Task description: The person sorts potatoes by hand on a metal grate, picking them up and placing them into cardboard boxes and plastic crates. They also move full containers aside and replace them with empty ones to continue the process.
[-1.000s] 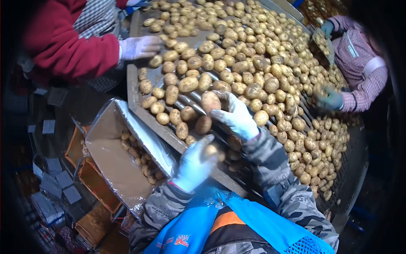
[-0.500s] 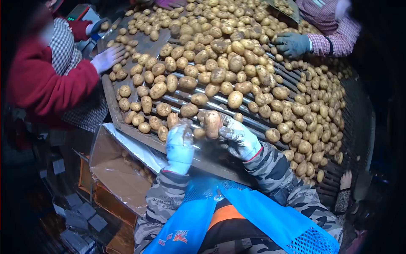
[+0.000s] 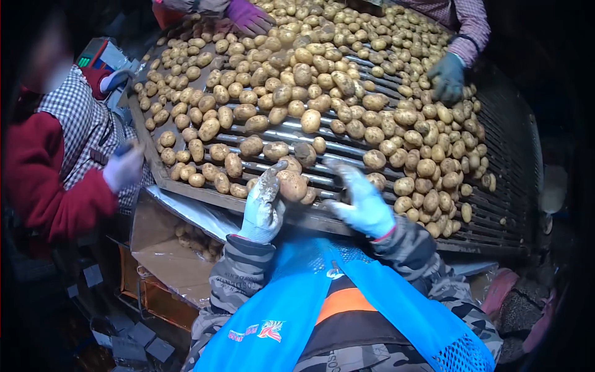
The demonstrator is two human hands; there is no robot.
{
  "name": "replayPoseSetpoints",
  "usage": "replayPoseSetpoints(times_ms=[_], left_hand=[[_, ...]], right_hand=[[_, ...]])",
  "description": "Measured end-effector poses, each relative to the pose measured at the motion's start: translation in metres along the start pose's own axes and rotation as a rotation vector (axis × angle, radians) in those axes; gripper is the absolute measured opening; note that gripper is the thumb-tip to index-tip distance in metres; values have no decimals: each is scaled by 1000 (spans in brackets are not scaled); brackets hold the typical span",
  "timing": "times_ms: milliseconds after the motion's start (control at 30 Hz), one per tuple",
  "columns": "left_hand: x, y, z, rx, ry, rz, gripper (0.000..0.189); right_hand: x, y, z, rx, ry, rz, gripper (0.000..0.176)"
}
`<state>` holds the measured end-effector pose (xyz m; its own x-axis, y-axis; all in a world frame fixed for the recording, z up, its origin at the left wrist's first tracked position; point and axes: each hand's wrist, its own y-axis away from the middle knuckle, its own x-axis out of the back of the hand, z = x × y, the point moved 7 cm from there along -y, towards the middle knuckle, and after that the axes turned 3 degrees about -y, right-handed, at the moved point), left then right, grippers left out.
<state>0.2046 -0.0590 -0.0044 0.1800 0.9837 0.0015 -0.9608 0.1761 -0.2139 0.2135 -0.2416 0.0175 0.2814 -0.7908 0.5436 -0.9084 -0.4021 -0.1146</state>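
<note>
Both my hands wear white, soiled gloves and are over the near edge of a table of metal bars heaped with potatoes. My left hand (image 3: 263, 208) has its fingers stretched out along the left side of a round, dirty potato (image 3: 292, 185). They seem to touch it, but I see no grip around it. To the right, my right hand (image 3: 364, 201) is spread, thumb apart from the fingers, with nothing visible in it. Its fingertips are blurred above the bars (image 3: 322, 168). Loose potatoes (image 3: 251, 146) lie just beyond both hands.
A wooden rim (image 3: 204, 199) borders the table. Below it at left stands a plastic-lined carton (image 3: 170, 242) with potatoes inside. Co-workers' hands show around the table: a pale glove (image 3: 123, 167) at left, a purple glove (image 3: 249, 17) at the back, a grey-green glove (image 3: 447, 77) at right.
The long potato that was between my hands is no longer in my right hand, which has opened. My hands have moved apart. The co-worker's pale glove at left has drawn back from the table.
</note>
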Motion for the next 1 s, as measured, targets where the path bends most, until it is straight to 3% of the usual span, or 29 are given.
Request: replayPoseSetpoints(times_ms=[33, 67, 133, 167, 200, 300, 333, 367, 400, 433, 467, 500, 533, 600, 667, 733, 800, 867, 900, 933, 1000], left_hand=[[1, 0, -14, 119, 84, 48, 44], [-3, -1, -19, 117, 92, 44, 44], [-2, -2, -28, 230, -633, 167, 53], [-23, -3, -9, 20, -972, 92, 57], [-51, -10, -3, 34, -1220, -126, 60], [-116, -2, -10, -242, -1078, -500, 58], [-133, 1, -18, -306, -1056, -577, 58], [-137, -5, -22, -237, -1047, -625, 58], [-128, -9, -32, -192, -1074, -557, 60], [-111, -14, -38, -170, -1104, -505, 62], [-94, -19, -41, -153, -1123, -454, 64], [-78, -24, -43, -82, -1235, -453, 67], [-60, -32, -42, -11, -1347, -455, 70], [-10, -49, -34, 141, -1384, -372, 73], [44, -55, -50, 251, -1335, -334, 70], [70, -64, -50, 387, -1561, -235, 67], [33, -92, -43, 154, -1461, -221, 61], [-37, -111, -30, -238, -1355, -271, 60], [-67, -127, -29, -221, -1334, -423, 61], [-83, -142, -59, -276, -1303, -448, 60], [-94, -184, -83, -182, -1300, -474, 61]], right_hand=[[25, 11, -6, -60, 125, 24, 67], [47, 29, 7, -70, 373, 66, 68], [89, 72, 33, -188, 641, 97, 75], [98, 94, 61, -654, 748, -61, 84], [94, 109, 81, -529, 808, -62, 93], [67, 79, 68, -439, 785, 17, 95], [63, 59, 64, -444, 673, 33, 86], [37, 42, 81, -225, 609, -4, 70], [18, 26, 82, -254, 865, -6, 59], [11, 10, 69, -317, 743, -58, 55], [-1, 0, 71, -197, 537, -56, 54], [-22, -9, 75, 1, 535, 34, 56], [-28, -22, 66, -118, 350, -66, 61], [-22, -34, 37, -97, 122, -142, 73], [8, -9, 50, 73, 359, -19, 72], [87, -2, 48, -107, 365, -53, 75], [138, 11, 69, -413, 870, -24, 77], [142, 10, 104, -552, 952, -180, 78], [134, 4, 115, -432, 1045, -95, 76], [129, -8, 115, -434, 1056, -65, 74], [124, -39, 135, -469, 1019, 2, 73]])
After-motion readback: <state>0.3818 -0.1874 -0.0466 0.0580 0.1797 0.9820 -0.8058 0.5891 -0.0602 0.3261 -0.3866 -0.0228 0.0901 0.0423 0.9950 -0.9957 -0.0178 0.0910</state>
